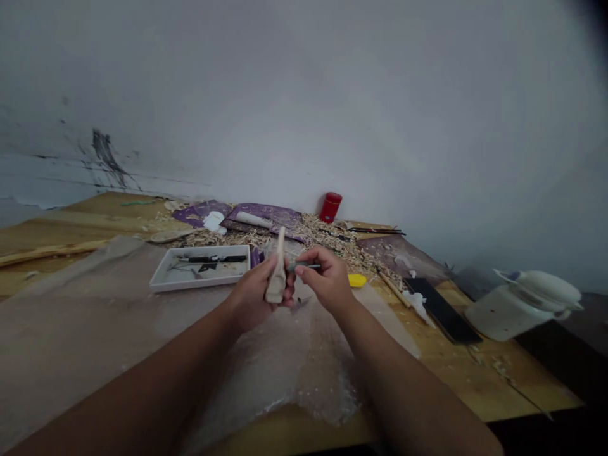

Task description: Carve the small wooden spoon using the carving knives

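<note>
A pale carved wooden spoon (275, 290) is in my left hand (254, 294), its thin handle pointing up and away and its thick end toward me. My left fingers are closed around it. Just to the right, my right hand (327, 278) pinches a slim dark grey tool (304, 265), whose tip points left at the spoon. The tip is partly hidden by my left fingers, so I cannot tell whether it touches the wood. Both hands are above a plastic sheet (266, 373) spread over the wooden table.
A white tray (161, 288) with dark tools stands left of my hands. Wood shavings (351, 253) lie behind, near a red can (330, 207). To the right are a yellow object (357, 280), a black phone-like slab (444, 313) and a white pail (503, 310) beside the table (517, 380).
</note>
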`<state>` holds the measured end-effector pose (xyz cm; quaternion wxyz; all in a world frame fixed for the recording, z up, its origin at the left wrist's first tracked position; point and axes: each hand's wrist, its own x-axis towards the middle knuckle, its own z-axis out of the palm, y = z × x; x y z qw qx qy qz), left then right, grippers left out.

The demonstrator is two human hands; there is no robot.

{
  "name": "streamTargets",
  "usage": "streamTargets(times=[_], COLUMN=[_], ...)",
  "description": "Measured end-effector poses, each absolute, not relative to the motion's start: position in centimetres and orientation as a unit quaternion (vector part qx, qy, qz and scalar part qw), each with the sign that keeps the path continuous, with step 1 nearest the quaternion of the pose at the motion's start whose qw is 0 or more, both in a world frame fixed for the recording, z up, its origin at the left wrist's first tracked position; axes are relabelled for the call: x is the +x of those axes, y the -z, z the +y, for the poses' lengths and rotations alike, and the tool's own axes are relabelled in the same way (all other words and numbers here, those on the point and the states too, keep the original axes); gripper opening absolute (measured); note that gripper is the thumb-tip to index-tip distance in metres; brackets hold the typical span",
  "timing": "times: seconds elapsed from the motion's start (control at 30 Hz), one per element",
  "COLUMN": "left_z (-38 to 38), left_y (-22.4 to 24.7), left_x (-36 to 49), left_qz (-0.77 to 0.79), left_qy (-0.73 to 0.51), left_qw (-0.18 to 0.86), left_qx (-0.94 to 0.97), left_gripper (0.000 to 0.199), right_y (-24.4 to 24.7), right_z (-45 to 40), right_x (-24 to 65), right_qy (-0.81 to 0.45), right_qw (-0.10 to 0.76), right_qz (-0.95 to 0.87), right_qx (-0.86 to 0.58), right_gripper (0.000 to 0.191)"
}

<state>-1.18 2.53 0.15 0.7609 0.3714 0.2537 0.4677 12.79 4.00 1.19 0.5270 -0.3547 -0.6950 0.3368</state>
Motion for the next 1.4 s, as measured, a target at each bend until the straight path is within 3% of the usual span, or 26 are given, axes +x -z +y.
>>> streamTargets(times=[0.2, 0.4, 0.47, 0.53, 0.63, 0.83, 0.97, 1.23, 1.4], left_z=[3.3, 3.6, 3.5, 3.4, 3.6, 4.3, 4.2, 4.0, 3.6], left_y=[0.1, -0.1, -0.2, -0.4, -0.6, -0.8, -0.9, -1.2, -1.2], left_x=[-1.2, -1.6, -1.8, -1.9, -2.2, -2.7, -2.8, -3.0, -2.0], left_qz=[0.243, 0.266, 0.276, 0.285, 0.296, 0.301, 0.289, 0.198, 0.325], left_qy=[-0.573, -0.583, -0.584, -0.604, -0.657, -0.749, -0.757, -0.705, -0.607], left_qw=[0.698, 0.677, 0.678, 0.666, 0.627, 0.548, 0.557, 0.662, 0.678], left_qx=[0.354, 0.361, 0.352, 0.333, 0.294, 0.220, 0.180, 0.159, 0.257], left_gripper=[0.024, 0.023, 0.023, 0.023, 0.023, 0.024, 0.024, 0.021, 0.009], right_y=[-1.0, -0.6, -0.7, -1.0, -1.4, -0.9, 0.0, 0.3, -0.4], right_z=[3.3, 4.0, 4.3, 4.3, 4.1, 4.6, 5.5, 6.4, 7.2], right_x=[12.3, 12.6, 12.9, 13.2, 13.5, 13.3, 13.3, 13.9, 15.0], right_qy=[-0.239, -0.301, -0.358, -0.408, -0.399, -0.216, -0.128, -0.147, -0.143], right_qw=[0.458, 0.461, 0.396, 0.271, 0.144, 0.183, 0.205, 0.295, 0.398], right_qz=[-0.787, -0.754, -0.770, -0.813, -0.865, -0.907, -0.913, -0.837, -0.783], right_qx=[-0.336, -0.358, -0.350, -0.315, -0.267, -0.312, -0.328, -0.437, -0.457], right_gripper=[0.012, 0.009, 0.008, 0.006, 0.008, 0.016, 0.019, 0.015, 0.016])
